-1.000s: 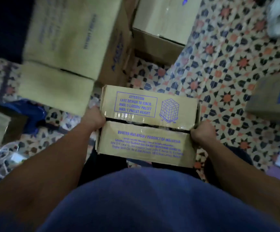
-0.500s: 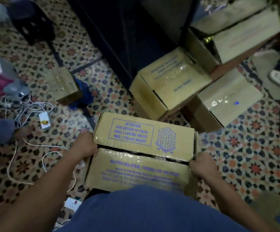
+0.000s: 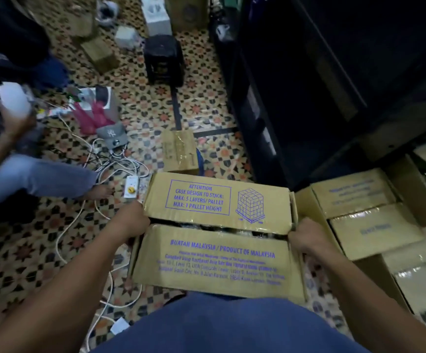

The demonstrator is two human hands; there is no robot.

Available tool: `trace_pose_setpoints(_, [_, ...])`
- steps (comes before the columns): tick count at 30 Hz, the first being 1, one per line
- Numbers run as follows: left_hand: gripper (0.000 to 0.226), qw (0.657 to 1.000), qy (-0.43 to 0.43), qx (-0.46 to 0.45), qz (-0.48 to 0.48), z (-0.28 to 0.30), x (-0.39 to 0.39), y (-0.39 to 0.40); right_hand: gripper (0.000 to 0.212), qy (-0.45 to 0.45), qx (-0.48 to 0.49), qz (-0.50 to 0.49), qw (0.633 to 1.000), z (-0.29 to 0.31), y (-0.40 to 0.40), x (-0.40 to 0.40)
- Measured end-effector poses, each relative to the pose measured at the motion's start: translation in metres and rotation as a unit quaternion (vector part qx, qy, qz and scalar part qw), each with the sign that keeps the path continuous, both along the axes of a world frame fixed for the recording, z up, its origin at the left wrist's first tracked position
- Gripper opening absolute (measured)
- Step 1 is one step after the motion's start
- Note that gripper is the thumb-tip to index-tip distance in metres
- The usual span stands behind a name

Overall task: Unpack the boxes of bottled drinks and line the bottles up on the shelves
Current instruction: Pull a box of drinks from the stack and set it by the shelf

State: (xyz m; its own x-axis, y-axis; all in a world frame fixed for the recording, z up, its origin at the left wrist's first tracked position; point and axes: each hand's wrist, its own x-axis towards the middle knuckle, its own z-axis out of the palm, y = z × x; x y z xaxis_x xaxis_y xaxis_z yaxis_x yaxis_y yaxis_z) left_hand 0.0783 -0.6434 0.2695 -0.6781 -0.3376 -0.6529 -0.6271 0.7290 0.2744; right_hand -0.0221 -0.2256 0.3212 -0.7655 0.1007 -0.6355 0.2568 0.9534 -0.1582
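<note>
A tan cardboard carton (image 3: 217,233) is held close in front of the person's blue-shirted body, above the patterned tile floor (image 3: 201,103). Its two top flaps meet along a dark seam that gapes slightly; glossy tape shows near the far flap's right edge. The far flap carries blue print reading "ATTENTION CASE DESIGN TO STACK: MAX: 5 LAYERS/ PALLET MAX: 1 PALLET HEIGHT" beside a drawing of a stacked pallet, and the near flap reads "BUATAN MALAYSIA / PRODUCT OF MALAYSIA" above smaller lines too blurred to read. The left hand (image 3: 130,221) grips the carton's left end at the level of the seam, fingers curled around the edge, and the right hand (image 3: 306,236) grips the right end in the same way, so the carton lies between the two hands with the arms spread to either side. Just to the right, sealed taped cartons (image 3: 359,212) stand on the floor against a dark shelf unit (image 3: 321,80). A smaller taped box (image 3: 180,151) sits beyond the held carton, and white cables (image 3: 115,164) trail across the tiles to the left.
</note>
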Motion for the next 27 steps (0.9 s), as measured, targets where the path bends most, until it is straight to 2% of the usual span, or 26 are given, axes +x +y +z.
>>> trace_pose_setpoints(3, [0.030, 1.000, 0.002, -0.011, 0.019, -0.001, -0.024, -0.026, 0.012, 0.019, -0.015, 0.013, 1.000, 0.005, -0.032, -0.039])
trace_pose_setpoints(4, [0.034, 1.000, 0.001, -0.012, 0.028, -0.004, -0.035, -0.038, 0.014, 0.026, -0.022, 0.011, 0.999, 0.005, -0.044, -0.056])
trace_pose_setpoints(8, [0.023, 0.999, 0.007, -0.027, 0.040, -0.006, -0.089, -0.074, 0.022, 0.025, -0.026, 0.011, 0.999, 0.006, -0.089, -0.124])
trace_pose_setpoints(12, [0.025, 0.998, 0.015, -0.028, 0.046, 0.008, -0.149, -0.102, 0.017, 0.026, -0.044, 0.019, 0.999, 0.006, -0.127, -0.198])
trace_pose_setpoints(15, [0.019, 0.997, 0.026, -0.030, 0.068, 0.025, -0.193, -0.120, 0.007, 0.029, -0.050, 0.019, 0.998, 0.009, -0.152, -0.245])
trace_pose_setpoints(19, [0.008, 0.997, 0.024, -0.048, 0.056, 0.035, -0.257, -0.148, 0.006, 0.023, -0.049, -0.006, 0.999, 0.006, -0.177, -0.291])
trace_pose_setpoints(21, [0.006, 0.998, 0.032, -0.045, 0.041, 0.035, -0.290, -0.167, 0.004, 0.019, -0.044, -0.024, 0.999, 0.002, -0.192, -0.308])
trace_pose_setpoints(24, [0.030, 0.999, 0.022, -0.047, -0.002, 0.017, -0.343, -0.205, 0.005, 0.019, -0.033, -0.059, 0.998, -0.008, -0.210, -0.330])
trace_pose_setpoints(27, [0.034, 0.995, -0.002, -0.056, -0.087, 0.014, -0.402, -0.232, 0.006, 0.007, -0.047, -0.124, 0.991, -0.015, -0.223, -0.339])
